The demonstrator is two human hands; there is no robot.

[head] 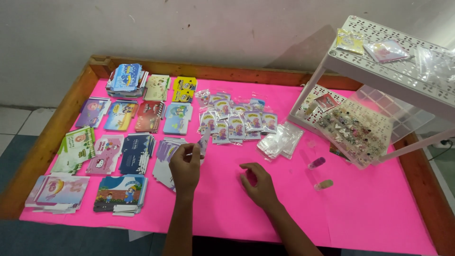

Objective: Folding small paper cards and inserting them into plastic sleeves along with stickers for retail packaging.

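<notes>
Clear glossy plastic wraps the small packet (pixel 204 140) pinched between the fingers of the left hand (pixel 185 166), which holds it raised just above the table (pixel 360 213), near the table's middle. The packet is a narrow, flat sleeve with a pale printed card inside. The right hand (pixel 258 185) lies palm down on the table just beside the left, its fingers curled loosely; whether it grips anything I cannot tell.

Beyond the packet lie more filled sleeves (pixel 237 121) in overlapping rows, and to their right a slippery heap of empty clear bags (pixel 280 140). Flat stacks of printed card boxes (pixel 121 132), rectangular and matte, fill the table's left half. Smooth bright pink sheeting covers the table inside a wooden rim. Two small glass vials (pixel 320 173) lie on their sides to the right, near a clear compartmented case of beads (pixel 362 130) leaning against a white perforated plastic rack (pixel 393 66).
</notes>
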